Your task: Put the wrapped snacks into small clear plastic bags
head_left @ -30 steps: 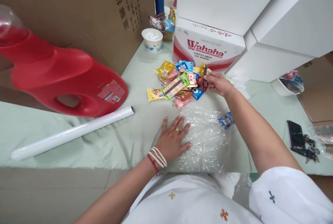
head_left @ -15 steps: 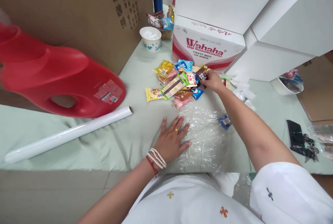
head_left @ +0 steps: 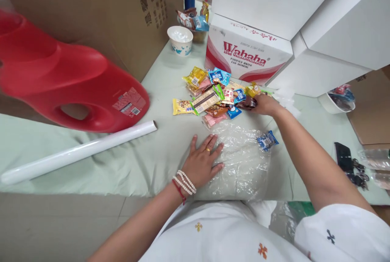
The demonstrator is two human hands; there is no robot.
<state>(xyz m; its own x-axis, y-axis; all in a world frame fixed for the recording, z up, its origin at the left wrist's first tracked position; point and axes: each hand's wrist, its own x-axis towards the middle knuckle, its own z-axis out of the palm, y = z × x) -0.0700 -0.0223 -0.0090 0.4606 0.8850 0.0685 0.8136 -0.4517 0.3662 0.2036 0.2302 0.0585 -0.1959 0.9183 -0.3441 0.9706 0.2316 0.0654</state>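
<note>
My left hand (head_left: 200, 163) lies flat, fingers spread, on the left edge of a clear plastic sheet (head_left: 240, 168). At the right side of a snack heap, my right hand (head_left: 265, 104) has its fingers closed on a dark brown snack packet (head_left: 248, 103), partly hidden by them. The heap holds a green-edged cracker packet (head_left: 207, 100), a yellow cookie packet (head_left: 182, 107), a light blue packet (head_left: 219, 76) and several others. A yellow packet (head_left: 252, 89) sits just above the brown one. Apart from the heap, a dark blue packet (head_left: 267, 141) rests on the sheet's right edge.
Behind the heap stands a Wahaba-style white and red carton (head_left: 248, 53) under white boxes. A red jug (head_left: 76, 87) and a white roll (head_left: 82, 150) occupy the left. A paper bowl (head_left: 180, 42) stands at the back, another bowl (head_left: 335, 102) at right, near keys (head_left: 359, 176).
My right hand has moved right and slightly down with the brown packet, uncovering blue and yellow packets. The left hand stays flat on the sheet. The view has shifted slightly.
</note>
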